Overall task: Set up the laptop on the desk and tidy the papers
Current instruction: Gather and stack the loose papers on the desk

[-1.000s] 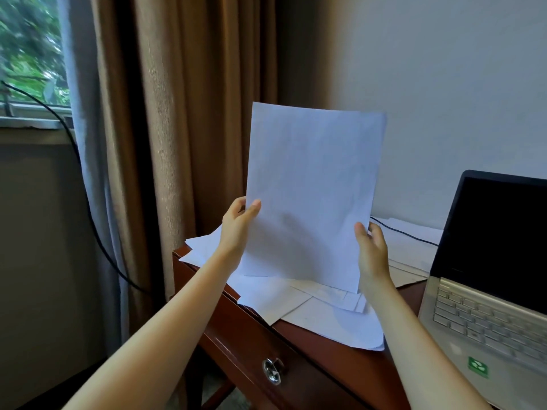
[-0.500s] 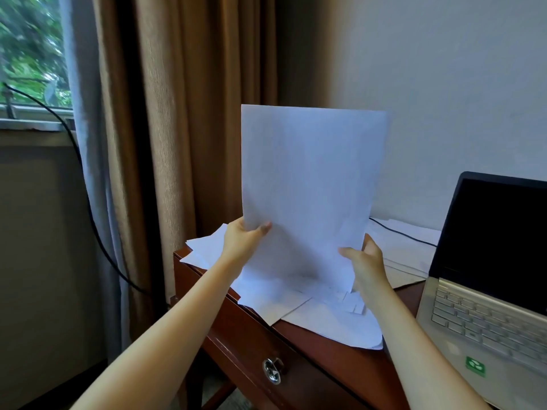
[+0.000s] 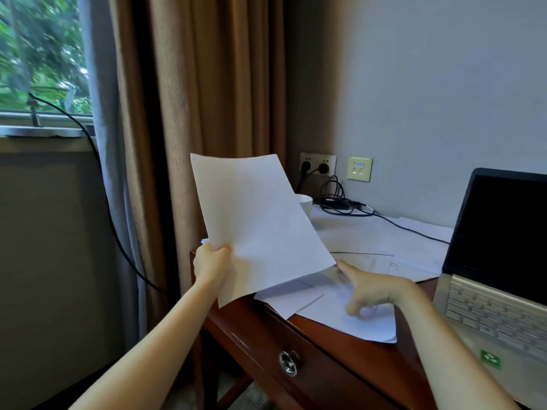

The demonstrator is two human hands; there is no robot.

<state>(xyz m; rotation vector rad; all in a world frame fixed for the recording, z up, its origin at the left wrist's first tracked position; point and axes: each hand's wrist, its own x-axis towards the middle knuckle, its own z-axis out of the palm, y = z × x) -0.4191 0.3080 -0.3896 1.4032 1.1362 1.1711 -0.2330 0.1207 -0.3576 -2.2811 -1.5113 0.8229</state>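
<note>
My left hand (image 3: 213, 266) grips a white sheet of paper (image 3: 257, 223) by its lower left edge and holds it tilted above the desk's left end. My right hand (image 3: 370, 291) is off that sheet, its index finger stretched out and touching the loose papers (image 3: 370, 241) spread over the wooden desk (image 3: 340, 350). An open silver laptop (image 3: 500, 261) with a dark screen stands at the right of the desk, its keyboard towards me.
A white cup (image 3: 306, 203) stands behind the held sheet. A black power cable (image 3: 393, 223) runs from a wall socket (image 3: 318, 167) across the papers to the laptop. Brown curtains (image 3: 207, 113) hang left of the desk. A drawer knob (image 3: 288, 362) faces me.
My right hand let go of the sheet and dropped to the papers on the desk. The left hand lowered and tilted the sheet, uncovering the cup, socket and cable.
</note>
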